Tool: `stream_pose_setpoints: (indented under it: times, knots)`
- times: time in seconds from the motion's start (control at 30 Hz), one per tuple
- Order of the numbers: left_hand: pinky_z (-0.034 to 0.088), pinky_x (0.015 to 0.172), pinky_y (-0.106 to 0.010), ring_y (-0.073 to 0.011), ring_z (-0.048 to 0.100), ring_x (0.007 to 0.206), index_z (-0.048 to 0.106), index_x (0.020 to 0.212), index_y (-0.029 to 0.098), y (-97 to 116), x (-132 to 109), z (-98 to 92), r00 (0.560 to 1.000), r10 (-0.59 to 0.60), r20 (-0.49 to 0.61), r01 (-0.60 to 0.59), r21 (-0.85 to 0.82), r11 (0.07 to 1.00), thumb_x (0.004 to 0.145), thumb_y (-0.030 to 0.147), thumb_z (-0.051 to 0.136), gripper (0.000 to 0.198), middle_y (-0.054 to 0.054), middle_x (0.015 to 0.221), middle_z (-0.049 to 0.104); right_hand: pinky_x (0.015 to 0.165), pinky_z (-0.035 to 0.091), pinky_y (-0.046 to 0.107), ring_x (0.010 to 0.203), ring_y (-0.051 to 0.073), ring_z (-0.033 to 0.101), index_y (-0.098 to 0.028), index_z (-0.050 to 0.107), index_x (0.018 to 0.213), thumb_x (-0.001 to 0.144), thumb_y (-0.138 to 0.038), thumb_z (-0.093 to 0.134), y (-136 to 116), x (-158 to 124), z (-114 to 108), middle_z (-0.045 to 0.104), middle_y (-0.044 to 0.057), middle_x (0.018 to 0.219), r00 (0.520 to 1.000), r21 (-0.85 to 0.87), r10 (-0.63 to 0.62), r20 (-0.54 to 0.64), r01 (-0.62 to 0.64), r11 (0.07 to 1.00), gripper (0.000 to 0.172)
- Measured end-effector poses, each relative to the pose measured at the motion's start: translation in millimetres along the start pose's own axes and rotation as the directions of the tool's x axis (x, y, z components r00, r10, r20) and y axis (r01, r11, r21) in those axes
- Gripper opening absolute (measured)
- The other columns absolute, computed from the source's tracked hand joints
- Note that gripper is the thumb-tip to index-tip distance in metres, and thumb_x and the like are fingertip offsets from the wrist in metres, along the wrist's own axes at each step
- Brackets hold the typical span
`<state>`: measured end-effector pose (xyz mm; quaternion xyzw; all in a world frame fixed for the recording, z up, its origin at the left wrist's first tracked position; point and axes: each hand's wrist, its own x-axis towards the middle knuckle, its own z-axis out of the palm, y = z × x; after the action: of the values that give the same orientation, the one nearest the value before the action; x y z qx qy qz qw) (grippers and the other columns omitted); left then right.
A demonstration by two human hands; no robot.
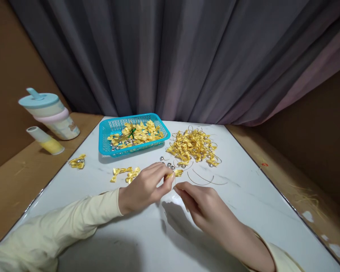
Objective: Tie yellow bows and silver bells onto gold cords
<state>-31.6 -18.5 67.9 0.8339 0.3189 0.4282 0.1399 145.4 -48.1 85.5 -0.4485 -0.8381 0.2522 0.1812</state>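
Left hand (147, 185) pinches yellow bow (178, 173) above surface (243, 206). Right hand (205, 204) has fingertips together; whether they hold something, cannot tell. Bow probably light, soft, slippery; better pinch at narrow middle.

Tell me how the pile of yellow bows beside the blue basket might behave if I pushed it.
The pile of yellow bows would probably drag as a tangle, since thin loops of cord run through it. The bows' shiny, folded ribbon suggests they're light and floppy. Some silvery balls might roll, being rounded.
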Motion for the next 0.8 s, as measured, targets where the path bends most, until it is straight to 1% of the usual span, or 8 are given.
stream_pose_setpoints:
  times: [0.07,0.13,0.27,0.33,0.47,0.57,0.7,0.8]
  knots:
    - [0.038,0.057,-0.021,-0.0098,0.046,0.059,0.05,0.074,0.016,1.7,1.7,-2.6,0.981,-0.192,0.033,0.195,-0.112,0.974,0.087,0.016,0.043,0.015,0.001,0.065,0.052,0.048,0.029,0.02,0.047,0.009,0.041,-0.018,0.053,0.076,0.09,-0.02,0.038,2.3,2.8,-4.1,0.053,-0.002,0.058,1.0,-0.002,0.023,-0.001,-0.023,1.0,0.02]
    - [0.038,0.057,-0.021,-0.0096,0.046,0.059,0.051,0.072,0.016,1.9,4.5,-5.1,0.939,-0.333,0.084,0.343,-0.199,0.918,0.087,0.021,0.044,0.016,0.002,0.064,0.051,0.046,0.03,0.019,0.045,0.008,0.042,-0.018,0.057,0.079,0.091,-0.026,0.041,2.0,4.5,-12.6,0.056,-0.002,0.058,0.998,0.008,0.043,-0.035,-0.043,0.999,0.022]
    - [0.038,0.056,-0.022,-0.0099,0.046,0.059,0.05,0.07,0.015,0.5,8.7,-7.2,0.887,-0.432,0.161,0.461,-0.364,0.81,0.086,0.026,0.044,0.02,0.002,0.061,0.049,0.044,0.031,0.018,0.042,0.007,0.039,-0.017,0.059,0.083,0.091,-0.03,0.043,-2.1,2.7,-28.9,0.056,-0.002,0.058,0.955,0.043,0.042,-0.292,-0.031,0.999,0.022]
    - [0.038,0.056,-0.022,-0.0098,0.046,0.059,0.05,0.07,0.015,1.0,8.7,-6.9,0.879,-0.444,0.175,0.475,-0.411,0.778,0.085,0.025,0.045,0.019,0.002,0.061,0.049,0.043,0.032,0.018,0.042,0.007,0.039,-0.017,0.059,0.081,0.09,-0.031,0.045,-3.2,1.5,-30.9,0.055,-0.002,0.057,0.937,0.056,0.043,-0.345,-0.025,0.998,0.021]
    - [0.037,0.056,-0.022,-0.0095,0.045,0.058,0.05,0.069,0.015,4.1,6.2,-6.3,0.889,-0.426,0.17,0.456,-0.431,0.779,0.085,0.025,0.046,0.019,0.003,0.061,0.048,0.042,0.03,0.019,0.041,0.007,0.039,-0.017,0.059,0.075,0.087,-0.032,0.05,-1.6,5.1,-23.4,0.053,-0.003,0.053,0.983,0.05,0.052,-0.174,-0.044,0.998,0.021]
    - [0.037,0.056,-0.021,-0.0092,0.044,0.058,0.05,0.07,0.016,4.9,4.7,-6.6,0.895,-0.414,0.17,0.444,-0.445,0.778,0.085,0.025,0.045,0.019,0.003,0.061,0.047,0.044,0.028,0.019,0.041,0.006,0.038,-0.016,0.055,0.067,0.089,-0.026,0.046,-0.4,10.6,-16.8,0.047,-0.005,0.049,0.998,0.077,0.02,-0.057,-0.015,0.997,0.026]
    - [0.037,0.056,-0.021,-0.009,0.044,0.058,0.05,0.07,0.016,3.8,4.4,-6.9,0.894,-0.416,0.165,0.444,-0.439,0.781,0.086,0.026,0.046,0.019,0.003,0.061,0.047,0.046,0.027,0.019,0.042,0.006,0.032,-0.016,0.049,0.06,0.091,-0.021,0.041,-1.0,11.3,-14.0,0.038,-0.006,0.047,0.999,0.12,-0.015,-0.049,0.021,0.993,0.031]
    - [0.036,0.056,-0.021,-0.0093,0.043,0.058,0.05,0.07,0.016,4.1,4.4,-7.3,0.897,-0.408,0.168,0.44,-0.415,0.796,0.085,0.025,0.045,0.019,0.003,0.061,0.046,0.049,0.027,0.019,0.045,0.006,0.034,-0.016,0.045,0.061,0.091,-0.02,0.039,-1.8,7.6,-13.0,0.039,-0.005,0.05,0.998,0.13,-0.044,-0.05,0.05,0.99,0.031]
